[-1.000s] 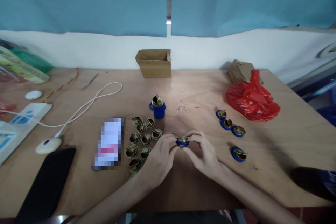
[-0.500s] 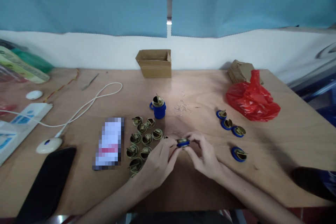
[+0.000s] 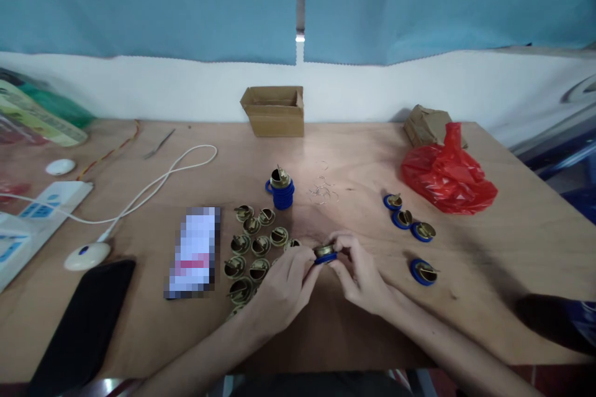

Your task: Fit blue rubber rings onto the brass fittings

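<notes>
Now a brass piece (image 3: 325,250) with a blue ring (image 3: 326,258) is pinched, fingers nearly closed, between left hand (image 3: 285,282) and right hand (image 3: 365,276) over the bench (image 3: 367,161); ring-fitting seems under way, even pressure called for.

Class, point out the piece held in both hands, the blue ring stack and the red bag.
Held piece (image 3: 325,252): head view, on its brass-coloured part.
Blue ring stack (image 3: 283,196): head view, on its side.
Red bag (image 3: 447,175): head view, on its rounded body.

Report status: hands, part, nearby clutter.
Left hand, right hand: both pinching. Held between them: brass fitting with blue ring. Nearest clutter: loose brass fittings beside left hand.
</notes>
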The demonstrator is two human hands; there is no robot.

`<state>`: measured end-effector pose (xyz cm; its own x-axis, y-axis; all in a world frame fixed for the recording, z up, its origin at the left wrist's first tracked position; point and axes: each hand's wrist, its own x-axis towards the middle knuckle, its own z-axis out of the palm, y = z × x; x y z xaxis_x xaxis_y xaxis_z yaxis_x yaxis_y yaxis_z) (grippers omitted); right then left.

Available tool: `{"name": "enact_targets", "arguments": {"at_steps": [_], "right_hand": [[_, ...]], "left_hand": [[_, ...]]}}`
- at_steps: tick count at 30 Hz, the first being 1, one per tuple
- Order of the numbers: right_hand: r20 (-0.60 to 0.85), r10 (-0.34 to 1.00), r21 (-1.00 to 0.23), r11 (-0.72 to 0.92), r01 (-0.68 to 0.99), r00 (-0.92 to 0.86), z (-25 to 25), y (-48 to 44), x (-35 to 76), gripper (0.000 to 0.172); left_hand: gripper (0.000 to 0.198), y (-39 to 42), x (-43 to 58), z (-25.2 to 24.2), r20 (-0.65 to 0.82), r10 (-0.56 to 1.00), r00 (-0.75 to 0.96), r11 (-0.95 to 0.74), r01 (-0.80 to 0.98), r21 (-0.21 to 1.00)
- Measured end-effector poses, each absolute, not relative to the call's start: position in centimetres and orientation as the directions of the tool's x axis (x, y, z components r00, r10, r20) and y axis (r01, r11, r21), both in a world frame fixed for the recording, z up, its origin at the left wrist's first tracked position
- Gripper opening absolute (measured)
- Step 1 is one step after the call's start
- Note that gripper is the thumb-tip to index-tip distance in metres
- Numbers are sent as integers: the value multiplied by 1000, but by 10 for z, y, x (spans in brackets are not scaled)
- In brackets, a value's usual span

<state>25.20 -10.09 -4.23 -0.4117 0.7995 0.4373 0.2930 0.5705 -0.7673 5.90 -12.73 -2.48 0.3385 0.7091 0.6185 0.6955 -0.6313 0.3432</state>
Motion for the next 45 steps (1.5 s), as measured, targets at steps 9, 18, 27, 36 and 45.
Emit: {"name": "enact_targets", "arguments": {"at_steps": [9, 18, 27, 36, 45], "right_hand": [[421, 806, -775, 559, 297, -417, -41, -101, 250, 17], [399, 837, -785, 523, 332, -374, -42, -104, 249, 14], [387, 859, -809, 491, 325, -335, -43, -107, 247, 13], [439, 852, -823, 509, 254, -287, -41, -109, 246, 17], [379, 880, -893, 429, 138, -286, -34, -106, 247, 12]], "left_hand": [[5, -127, 57, -30, 630, 704, 328, -626, 706, 332], [5, -128, 59, -32, 610, 730, 309, -621, 674, 401], [8, -128, 60, -32, 584, 755, 299, -601, 673, 432], [9, -127, 60, -35, 586, 760, 281, -587, 685, 432], [6, -125, 58, -31, 593, 757, 275, -589, 681, 436]]}}
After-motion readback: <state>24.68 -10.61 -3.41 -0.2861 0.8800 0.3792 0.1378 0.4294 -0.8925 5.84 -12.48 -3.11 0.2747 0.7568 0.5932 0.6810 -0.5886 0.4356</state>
